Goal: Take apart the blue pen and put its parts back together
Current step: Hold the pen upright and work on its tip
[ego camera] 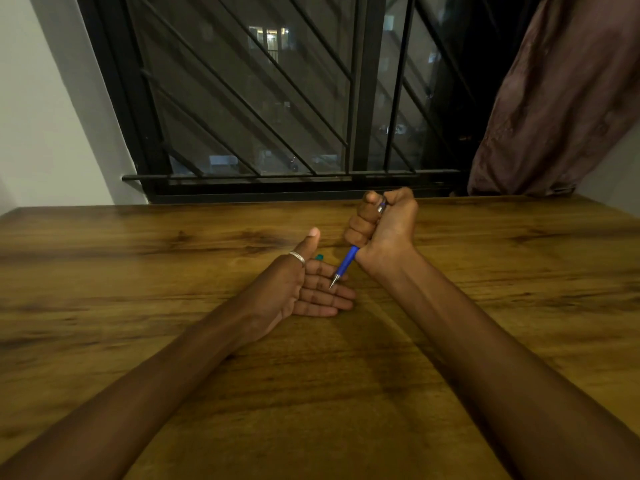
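- The right hand [382, 230] is closed into a fist round the blue pen [347, 262], the fingers [360, 220] wrapped over the upper barrel and the thumb up near the pen's top end, where a bit of metal clip shows.
- The pen's long axis slants down and to the left out of the bottom of the fist, its blue grip section and metal tip exposed below the little finger.
- The left hand [304, 289] lies open, palm up, on the worktop [138, 254], holding nothing; thumb raised, with a ring [297, 257] on it.
- The pen tip hangs just over the left hand's outstretched fingers [329, 289]; whether it touches them cannot be told.
- So the exposed tip end is the part nearest the free hand, which lies just beyond the tip along the pen's axis.
- Judging from that, the pen looks whole, and the left hand is well placed to close on the tip section and twist it off while the right holds the barrel.
- A small teal thing [319, 257] peeps out beyond the left fingers; what it is cannot be made out.
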